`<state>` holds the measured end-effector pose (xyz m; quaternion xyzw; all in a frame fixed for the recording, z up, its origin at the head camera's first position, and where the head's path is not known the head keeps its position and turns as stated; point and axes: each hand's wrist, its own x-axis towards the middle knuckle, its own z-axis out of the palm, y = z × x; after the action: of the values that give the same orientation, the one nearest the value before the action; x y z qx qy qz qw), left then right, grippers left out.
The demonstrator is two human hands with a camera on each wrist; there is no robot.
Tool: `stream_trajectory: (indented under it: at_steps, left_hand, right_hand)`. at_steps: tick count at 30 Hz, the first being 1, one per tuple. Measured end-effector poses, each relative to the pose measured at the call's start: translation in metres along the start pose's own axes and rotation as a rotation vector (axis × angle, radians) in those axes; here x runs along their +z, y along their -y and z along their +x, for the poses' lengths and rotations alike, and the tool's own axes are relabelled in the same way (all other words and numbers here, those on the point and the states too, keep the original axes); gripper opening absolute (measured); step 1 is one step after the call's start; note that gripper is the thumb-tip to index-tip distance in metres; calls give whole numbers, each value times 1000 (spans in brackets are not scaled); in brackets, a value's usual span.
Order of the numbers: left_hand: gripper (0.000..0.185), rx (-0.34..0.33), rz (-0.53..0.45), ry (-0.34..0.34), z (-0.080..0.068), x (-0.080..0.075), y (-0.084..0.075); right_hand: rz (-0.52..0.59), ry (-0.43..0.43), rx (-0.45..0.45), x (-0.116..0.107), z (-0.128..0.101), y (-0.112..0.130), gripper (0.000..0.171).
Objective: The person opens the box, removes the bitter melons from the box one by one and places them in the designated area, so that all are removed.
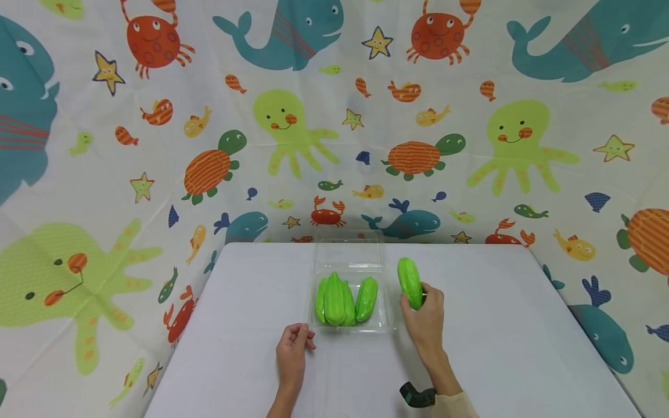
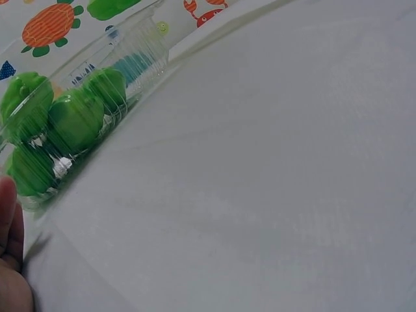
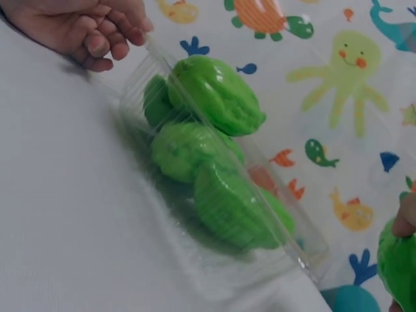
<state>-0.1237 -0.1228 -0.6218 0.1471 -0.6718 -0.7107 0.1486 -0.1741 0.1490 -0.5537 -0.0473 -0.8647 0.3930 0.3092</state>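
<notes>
Green gourd [image 1: 410,283] clasped upright in right hand [image 1: 425,316], just right of clear tray [image 1: 349,328]; left hand [image 1: 292,351] pinching tray's near-left corner.

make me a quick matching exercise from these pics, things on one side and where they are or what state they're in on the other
Things:
1. left hand
2. right hand
3. clear plastic tray
4. three green vegetables

Places or states:
A. lying inside the tray
B. grips a green vegetable beside the tray
C. touches the tray's near left corner
D. sits open on the white table, lid tipped back

Pairs: 1-C, 2-B, 3-D, 4-A
</notes>
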Motion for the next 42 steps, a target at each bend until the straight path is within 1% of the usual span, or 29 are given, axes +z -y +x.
stream_trajectory:
  at_steps: [4,10,15,20,24,30,36,42]
  left_hand:
    - [21,-13,2,2,2,-1,-1]
    - [20,-17,15,-1,4,0,0]
    - [21,-9,17,-17,3,1,2]
    - [23,-15,-3,-10,2,2,1]
    - [22,-6,10,-9,1,2,-1]
    - [20,7,33,-22,2,2,0]
    - [22,5,25,-26,3,2,1]
    - [20,-8,31,-26,3,1,3]
  right_hand:
    - [-11,9,29,2,-1,-6,50]
    - [-8,28,97,2,-3,-13,50]
    - [-23,49,121,3,-9,-20,51]
    - [-16,56,152,6,-16,-24,51]
    - [-18,62,180,8,-21,-26,50]
    - [-37,61,187,11,-26,-31,49]
    - [-34,64,202,12,-29,-36,48]
    - [-79,53,183,13,-29,-42,48]
